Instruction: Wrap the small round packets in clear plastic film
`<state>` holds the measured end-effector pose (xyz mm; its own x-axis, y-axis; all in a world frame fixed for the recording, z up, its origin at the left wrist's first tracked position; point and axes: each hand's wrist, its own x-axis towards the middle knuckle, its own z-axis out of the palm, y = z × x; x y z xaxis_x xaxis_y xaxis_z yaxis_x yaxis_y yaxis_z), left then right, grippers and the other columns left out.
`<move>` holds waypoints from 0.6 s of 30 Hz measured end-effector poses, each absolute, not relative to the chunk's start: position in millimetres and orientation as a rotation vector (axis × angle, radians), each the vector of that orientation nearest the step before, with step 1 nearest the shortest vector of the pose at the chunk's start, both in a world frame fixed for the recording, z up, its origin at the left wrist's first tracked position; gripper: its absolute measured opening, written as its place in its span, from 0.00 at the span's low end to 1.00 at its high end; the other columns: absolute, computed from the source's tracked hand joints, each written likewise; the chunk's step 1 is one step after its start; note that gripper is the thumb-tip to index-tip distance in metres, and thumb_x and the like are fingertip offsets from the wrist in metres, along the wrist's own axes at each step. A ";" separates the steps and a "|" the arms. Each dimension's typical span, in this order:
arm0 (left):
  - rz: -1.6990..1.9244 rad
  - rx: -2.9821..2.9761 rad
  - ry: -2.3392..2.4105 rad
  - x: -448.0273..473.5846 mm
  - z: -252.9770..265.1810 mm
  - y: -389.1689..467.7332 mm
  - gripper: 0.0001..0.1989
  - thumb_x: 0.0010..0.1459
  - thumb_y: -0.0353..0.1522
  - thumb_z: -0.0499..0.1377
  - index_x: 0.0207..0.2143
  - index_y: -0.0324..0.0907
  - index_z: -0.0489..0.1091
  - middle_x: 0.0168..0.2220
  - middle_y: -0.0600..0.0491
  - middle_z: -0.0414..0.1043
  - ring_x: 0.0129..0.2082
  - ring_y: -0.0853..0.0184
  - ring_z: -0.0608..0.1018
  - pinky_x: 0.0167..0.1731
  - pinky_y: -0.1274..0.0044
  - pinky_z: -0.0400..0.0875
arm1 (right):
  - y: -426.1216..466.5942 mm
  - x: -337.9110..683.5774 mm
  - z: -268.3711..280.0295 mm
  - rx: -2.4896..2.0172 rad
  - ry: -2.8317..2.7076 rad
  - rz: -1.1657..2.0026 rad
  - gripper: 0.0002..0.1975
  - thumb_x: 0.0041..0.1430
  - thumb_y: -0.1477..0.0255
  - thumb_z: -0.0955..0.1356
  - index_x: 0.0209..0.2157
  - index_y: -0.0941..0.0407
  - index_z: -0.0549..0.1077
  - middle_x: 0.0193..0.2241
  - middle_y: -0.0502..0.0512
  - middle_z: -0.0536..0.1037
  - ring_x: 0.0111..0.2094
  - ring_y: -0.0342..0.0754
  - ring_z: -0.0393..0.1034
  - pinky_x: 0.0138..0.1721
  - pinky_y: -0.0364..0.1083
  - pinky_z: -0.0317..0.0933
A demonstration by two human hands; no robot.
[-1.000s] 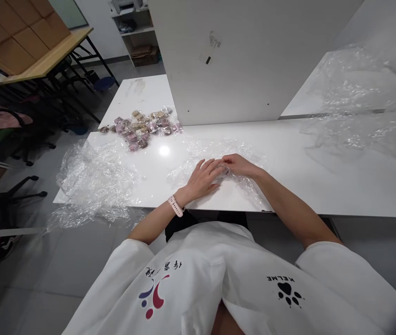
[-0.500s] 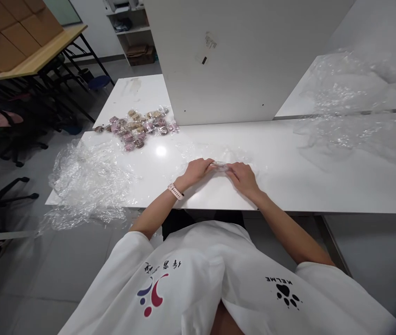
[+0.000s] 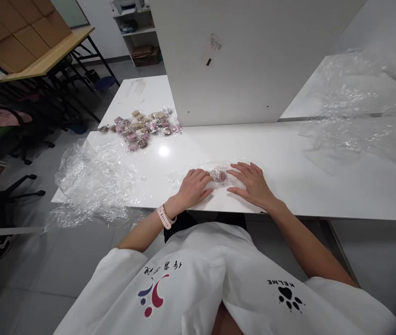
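Observation:
On the white table in front of me lies a small reddish-brown piece point(image 3: 220, 176) under clear plastic film point(image 3: 204, 165); its exact kind does not show. My left hand point(image 3: 195, 187) rests at the film's left side, fingers stretched and thumb apart. On the other side, my right hand point(image 3: 250, 183) lies with spread fingers over the film's right part. Both hands touch the film without gripping it. Farther left on the table, several small pink, brown and tan wrapped pieces point(image 3: 138, 128) sit in a loose pile.
A crumpled heap of clear plastic film point(image 3: 93, 186) hangs over the table's left front edge. More film point(image 3: 354, 121) lies at the right. A tall white panel point(image 3: 246, 65) stands behind the table point(image 3: 309, 186). An office chair point(image 3: 5, 190) is at the far left.
My fingers have opened from a pinch on the plastic film and spread apart. Both hands have come slightly nearer my body, and the reddish-brown piece now shows between them.

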<state>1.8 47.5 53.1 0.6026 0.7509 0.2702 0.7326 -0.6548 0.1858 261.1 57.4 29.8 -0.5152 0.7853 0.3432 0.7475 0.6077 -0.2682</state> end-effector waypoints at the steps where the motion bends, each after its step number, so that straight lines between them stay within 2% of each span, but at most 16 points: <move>1: 0.507 2.767 1.246 -3.0 46.1 39.5 0.14 0.66 0.34 0.56 0.52 0.41 0.68 0.53 0.44 0.72 0.54 0.56 0.72 0.52 0.64 0.64 | 54.9 264.4 23.5 -1.192 -2.419 0.161 0.23 0.68 0.56 0.61 0.58 0.50 0.69 0.60 0.58 0.70 0.61 0.58 0.60 0.63 0.60 0.46; 3: 0.547 2.686 1.304 -10.1 33.4 34.6 0.13 0.67 0.31 0.53 0.52 0.42 0.68 0.55 0.45 0.72 0.55 0.57 0.71 0.53 0.64 0.64 | 55.6 267.0 13.9 -1.234 -2.362 0.263 0.20 0.69 0.58 0.59 0.55 0.51 0.71 0.56 0.59 0.74 0.57 0.57 0.64 0.59 0.58 0.52; 4: 0.586 2.602 1.365 -12.1 29.2 37.8 0.11 0.67 0.30 0.52 0.49 0.42 0.70 0.53 0.45 0.74 0.53 0.58 0.73 0.51 0.65 0.65 | 58.8 266.5 12.1 -1.279 -2.304 0.319 0.19 0.70 0.60 0.58 0.51 0.52 0.74 0.51 0.59 0.77 0.53 0.56 0.67 0.55 0.57 0.56; 6: 0.665 2.385 1.464 -13.6 27.5 53.1 0.11 0.68 0.31 0.50 0.43 0.42 0.72 0.45 0.48 0.77 0.45 0.61 0.76 0.44 0.69 0.68 | 70.0 263.1 15.8 -1.366 -2.172 0.479 0.19 0.69 0.60 0.58 0.42 0.53 0.76 0.40 0.58 0.80 0.43 0.54 0.71 0.47 0.53 0.60; 8: 0.704 2.167 1.522 -13.0 33.6 76.2 0.12 0.68 0.34 0.50 0.39 0.42 0.72 0.37 0.50 0.78 0.36 0.64 0.76 0.37 0.73 0.68 | 86.7 259.0 27.0 -1.427 -2.059 0.708 0.18 0.67 0.58 0.60 0.37 0.54 0.76 0.32 0.55 0.79 0.34 0.51 0.70 0.39 0.50 0.61; 11: 0.633 1.957 1.610 -10.6 47.0 114.6 0.11 0.66 0.35 0.53 0.36 0.42 0.73 0.29 0.53 0.75 0.29 0.67 0.74 0.31 0.75 0.66 | 118.4 252.6 44.4 -1.539 -1.933 0.961 0.17 0.62 0.56 0.64 0.33 0.54 0.76 0.31 0.53 0.79 0.32 0.48 0.69 0.35 0.46 0.60; 13: 0.502 1.911 1.708 -7.6 53.2 136.0 0.08 0.63 0.33 0.55 0.35 0.42 0.73 0.29 0.52 0.75 0.30 0.65 0.74 0.32 0.75 0.67 | 139.5 247.1 49.5 -1.697 -1.900 0.943 0.13 0.57 0.59 0.67 0.31 0.55 0.76 0.34 0.54 0.79 0.36 0.50 0.70 0.36 0.47 0.60; 15: 0.407 1.926 1.822 -2.8 57.1 147.8 0.07 0.61 0.30 0.55 0.36 0.41 0.74 0.32 0.49 0.76 0.35 0.61 0.76 0.37 0.71 0.68 | 154.7 240.5 50.1 -1.861 -1.921 0.813 0.10 0.55 0.62 0.69 0.31 0.54 0.76 0.37 0.56 0.80 0.39 0.53 0.71 0.39 0.49 0.61; 18: 0.495 2.166 1.950 6.3 60.6 139.8 0.14 0.60 0.26 0.53 0.46 0.39 0.73 0.48 0.41 0.74 0.52 0.52 0.72 0.50 0.61 0.66 | 156.4 232.9 50.8 -1.854 -2.059 0.407 0.09 0.57 0.68 0.68 0.37 0.55 0.78 0.44 0.61 0.78 0.49 0.60 0.68 0.50 0.57 0.59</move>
<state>6.3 139.8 60.6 0.0813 0.9892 0.1217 0.9274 -0.1198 0.3544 232.9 156.4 50.8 -0.0913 0.9941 0.0586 0.8969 0.1077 -0.4289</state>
